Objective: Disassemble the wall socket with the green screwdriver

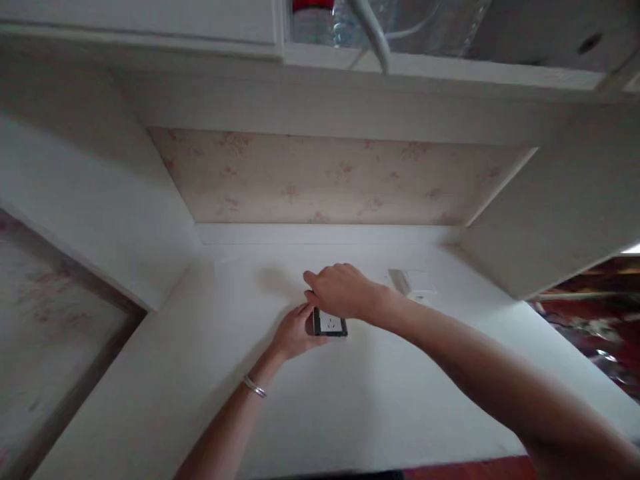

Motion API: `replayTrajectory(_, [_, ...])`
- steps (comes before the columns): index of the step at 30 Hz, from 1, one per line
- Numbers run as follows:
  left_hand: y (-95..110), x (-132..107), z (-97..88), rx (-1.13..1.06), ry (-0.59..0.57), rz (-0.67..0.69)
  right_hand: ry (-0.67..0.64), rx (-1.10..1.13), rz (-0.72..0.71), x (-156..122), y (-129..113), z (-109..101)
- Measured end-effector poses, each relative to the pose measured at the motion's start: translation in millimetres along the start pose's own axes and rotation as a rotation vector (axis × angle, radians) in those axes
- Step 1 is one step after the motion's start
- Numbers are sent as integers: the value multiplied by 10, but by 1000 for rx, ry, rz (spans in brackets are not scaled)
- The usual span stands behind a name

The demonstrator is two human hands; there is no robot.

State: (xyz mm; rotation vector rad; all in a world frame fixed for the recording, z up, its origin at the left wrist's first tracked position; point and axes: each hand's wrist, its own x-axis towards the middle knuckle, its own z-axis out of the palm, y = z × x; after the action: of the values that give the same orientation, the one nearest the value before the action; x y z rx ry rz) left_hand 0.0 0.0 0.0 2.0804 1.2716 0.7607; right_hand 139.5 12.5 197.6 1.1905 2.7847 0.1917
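A wall socket (331,324) with a white face and a dark frame sits on the white panel in the middle of the view. My left hand (296,333) is against its left side, thumb along the lower edge and fingers near the top left corner, gripping it. Just above, my right hand (340,291) is closed, its fingers curled over the socket's upper part and hiding it. Whatever lies inside the right-hand fingers is hidden. A silver bracelet (255,387) circles my left wrist.
White side panels stand left (100,193) and right (545,213). Overhead, a shelf (440,73) holds clear plastic items, and a pale cable (373,33) hangs over its edge. A white plate or box (419,283) is on the panel right of the socket. Floral wallpaper (325,180) covers the back.
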Motion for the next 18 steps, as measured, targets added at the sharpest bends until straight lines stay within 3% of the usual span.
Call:
replayTrajectory(11, [33, 14, -31, -7, 5, 12, -155, 119, -135, -10, 153, -93])
replayTrajectory(16, [-13, 25, 12, 17, 13, 7, -79, 29, 104, 34, 111, -85])
replayTrajectory(18, [-39, 27, 27, 22, 21, 7, -58, -10, 131, 46, 103, -84])
